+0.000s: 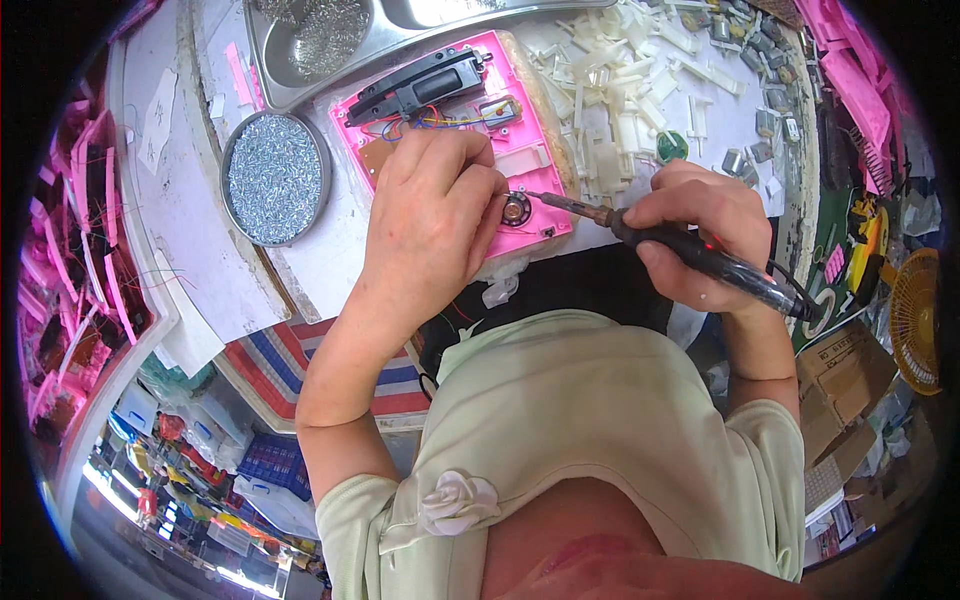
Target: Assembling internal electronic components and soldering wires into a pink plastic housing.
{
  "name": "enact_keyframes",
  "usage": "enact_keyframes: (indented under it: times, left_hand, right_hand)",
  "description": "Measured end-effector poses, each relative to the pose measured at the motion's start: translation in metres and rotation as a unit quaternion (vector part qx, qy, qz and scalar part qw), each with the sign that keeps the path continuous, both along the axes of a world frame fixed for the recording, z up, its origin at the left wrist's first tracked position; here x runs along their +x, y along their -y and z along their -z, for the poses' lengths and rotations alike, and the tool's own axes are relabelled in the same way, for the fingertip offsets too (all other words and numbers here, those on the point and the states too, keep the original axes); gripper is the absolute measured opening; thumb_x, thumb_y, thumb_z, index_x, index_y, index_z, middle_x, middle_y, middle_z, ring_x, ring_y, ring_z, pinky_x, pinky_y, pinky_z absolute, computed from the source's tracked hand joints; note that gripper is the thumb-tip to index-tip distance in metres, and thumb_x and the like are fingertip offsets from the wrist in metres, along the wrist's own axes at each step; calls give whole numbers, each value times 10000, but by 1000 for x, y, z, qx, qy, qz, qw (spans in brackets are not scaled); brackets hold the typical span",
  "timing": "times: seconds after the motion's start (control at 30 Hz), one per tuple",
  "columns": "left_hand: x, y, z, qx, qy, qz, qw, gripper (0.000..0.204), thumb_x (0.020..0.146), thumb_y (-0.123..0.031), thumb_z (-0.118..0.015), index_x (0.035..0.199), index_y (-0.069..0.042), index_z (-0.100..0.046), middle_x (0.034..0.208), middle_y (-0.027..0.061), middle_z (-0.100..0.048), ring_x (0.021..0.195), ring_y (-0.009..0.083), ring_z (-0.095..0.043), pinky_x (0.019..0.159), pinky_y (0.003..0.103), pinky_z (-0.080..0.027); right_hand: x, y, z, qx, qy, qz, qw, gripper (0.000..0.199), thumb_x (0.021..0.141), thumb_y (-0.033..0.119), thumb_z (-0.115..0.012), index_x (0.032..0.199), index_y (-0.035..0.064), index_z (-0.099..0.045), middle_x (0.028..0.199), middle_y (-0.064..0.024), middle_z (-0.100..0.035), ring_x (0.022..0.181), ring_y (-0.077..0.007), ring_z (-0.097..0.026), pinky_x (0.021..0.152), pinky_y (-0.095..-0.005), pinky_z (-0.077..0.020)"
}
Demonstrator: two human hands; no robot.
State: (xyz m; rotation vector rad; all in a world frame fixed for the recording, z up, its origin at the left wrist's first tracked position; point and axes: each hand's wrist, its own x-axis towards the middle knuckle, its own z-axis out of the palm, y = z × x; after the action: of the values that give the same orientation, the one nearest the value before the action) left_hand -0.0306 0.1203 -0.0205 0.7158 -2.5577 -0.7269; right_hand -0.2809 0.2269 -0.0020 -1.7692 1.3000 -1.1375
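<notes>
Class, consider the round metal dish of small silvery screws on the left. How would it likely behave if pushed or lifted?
The dish is probably heavy for its size, being filled with metal screws. Its wide, low shape suggests it would slide rather than tip. The loose screws would likely shift and spill if it were tilted.

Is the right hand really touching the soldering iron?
Touching. The head view plainly shows the right hand gripping the soldering iron, with thumb and fingers pressed against its sides.
</notes>
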Motion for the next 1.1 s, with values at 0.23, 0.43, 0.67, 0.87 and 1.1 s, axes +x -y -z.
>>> enact_keyframes:
  times: [0.23, 0.43, 0.67, 0.87, 1.1]
  left_hand:
    - [2, 2, 3, -4, -15, 10, 1000, 213, 721, -21, -785, 913, -45, -696, 985, 87, -628, 921, 301, -589, 791, 405, -482]
    - [7, 2, 7, 4, -52, 1, 999, 198, 725, -41, -792, 914, -68, -738, 905, 62, -651, 847, 277, -598, 757, 392, -480]
    - [7, 1, 16, 10, -62, -5, 998, 199, 747, -69, -781, 936, -102, -730, 902, 30, -660, 863, 263, -600, 745, 393, -466]
    - [8, 0, 15, -21, -36, 23, 999, 214, 729, -69, -780, 933, -97, -718, 949, 43, -645, 885, 267, -599, 738, 399, -453]
    - [7, 0, 13, -19, -30, 21, 999, 216, 717, -71, -783, 919, -92, -710, 953, 46, -633, 882, 267, -588, 725, 399, -446]
  right_hand:
    - [-5, -3, -1, -17, 26, 1, 1000, 286, 660, 13, -759, 942, 39, -723, 765, -73, -697, 598, -234, -601, 562, -321, -476]
    - [-7, -3, 1, -29, 17, 18, 999, 281, 662, 14, -759, 940, 39, -724, 751, -74, -684, 596, -218, -601, 549, -308, -468]
    - [-9, -3, 3, -21, 20, 27, 999, 274, 669, 18, -758, 940, 41, -726, 756, -75, -685, 590, -202, -601, 546, -298, -468]
    - [-4, -1, 0, -17, 13, -1, 1000, 276, 669, 17, -758, 942, 52, -724, 760, -75, -693, 612, -243, -625, 585, -328, -496]
    - [3, -1, 5, -21, -8, -18, 1000, 296, 668, 13, -760, 957, 65, -722, 785, -70, -711, 652, -267, -656, 625, -351, -517]
